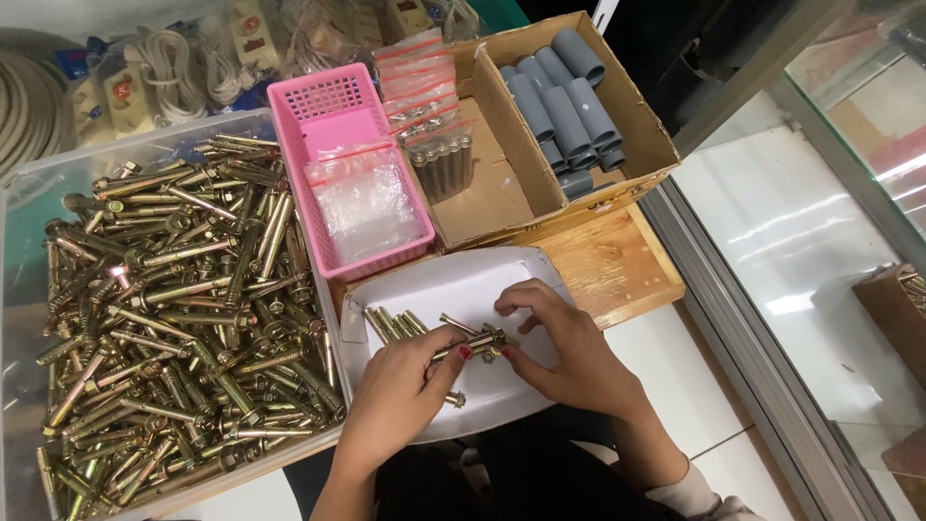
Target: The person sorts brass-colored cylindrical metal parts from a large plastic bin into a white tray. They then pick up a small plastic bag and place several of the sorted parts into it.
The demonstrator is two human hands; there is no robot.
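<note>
- Head view looks down on my two hands, which meet over a white tray [415, 289] near the front edge of the bench [617, 260].
- My left hand [410, 381] is clenched around a bundle of brass anchor bolts [405, 326]; their ends fan out past my knuckles toward the tray's back left corner.
- My right hand [564, 352] pinches the head end of a single bolt [477, 340] between thumb and fingertips, and my left thumb touches the same bolt from the other side.
- One loose bolt end [453, 397] sticks out just below my left thumb, over the tray.
- Left of the tray, a clear plastic bin [29, 193] is heaped with more brass bolts [174, 309], lying every which way.
- Behind the tray stands a pink basket [328, 106] holding clear zip bags [367, 198].
- Just right of the basket sits a cardboard box [502, 198] with two compartments: the left one has bagged bolts [439, 164] at its back end, the right one is stacked with grey plastic sleeves [564, 96].
- Coiled white cables and sockets [174, 68] lie along the back edge, beyond the bin.
</note>
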